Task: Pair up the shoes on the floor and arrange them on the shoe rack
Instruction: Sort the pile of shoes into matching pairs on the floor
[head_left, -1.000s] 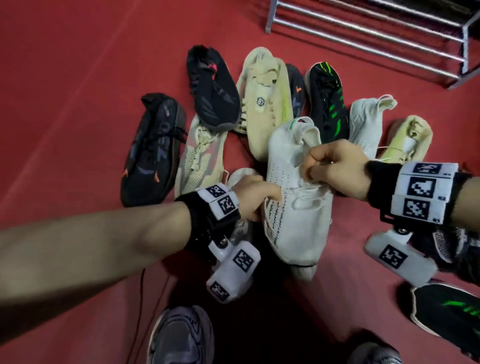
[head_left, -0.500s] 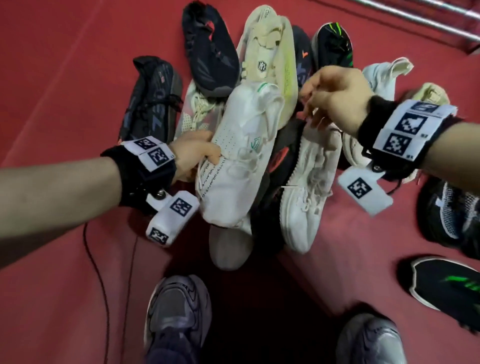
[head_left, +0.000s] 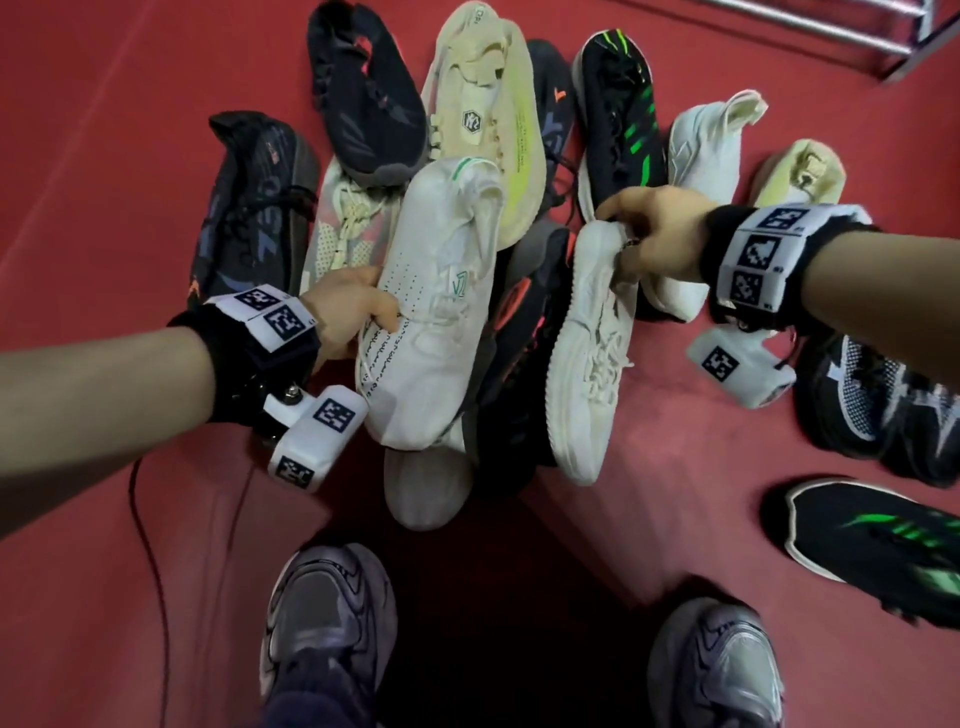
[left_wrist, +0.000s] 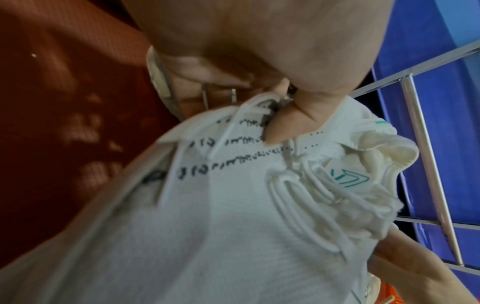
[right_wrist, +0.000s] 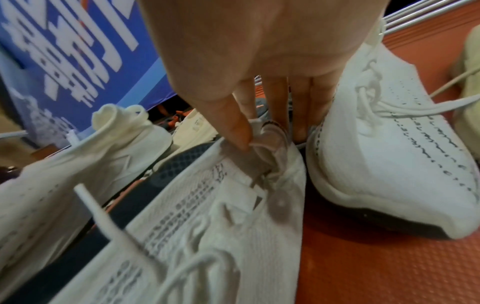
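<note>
I see the left hand (head_left: 347, 306) gripping a white knit sneaker (head_left: 426, 312) along its side — the thumb (left_wrist: 291, 123) presses on the rows of dark printed marks and the fingers curl under the sole. That sneaker sits tilted above the pile, heel toward the rack, toe toward the person's feet.

The right hand (head_left: 655, 228) pinches the heel collar of a second white knit sneaker (head_left: 589, 353); in the right wrist view the thumb and fingers (right_wrist: 233, 123) close on the folded collar fabric. This one hangs toe-down, just beside a black sneaker with orange accents (head_left: 524, 332) that lies between the two white ones.

On the red floor (head_left: 104, 156) behind them: a cream-yellow sneaker (head_left: 488, 104), a black sneaker with green stripes (head_left: 623, 114), a white high-collar sneaker (head_left: 706, 156), a dark sneaker (head_left: 254, 202) at the left, another black one (head_left: 363, 98) with a red tab. A second green-striped black sneaker (head_left: 878, 540) lies well apart at the lower right — a black-and-white mesh one (head_left: 872, 400) above it.

The metal shoe rack (head_left: 831, 21) shows only as bars at the top right corner. The person's own grey sneakers (head_left: 322, 618) stand at the bottom edge.
</note>
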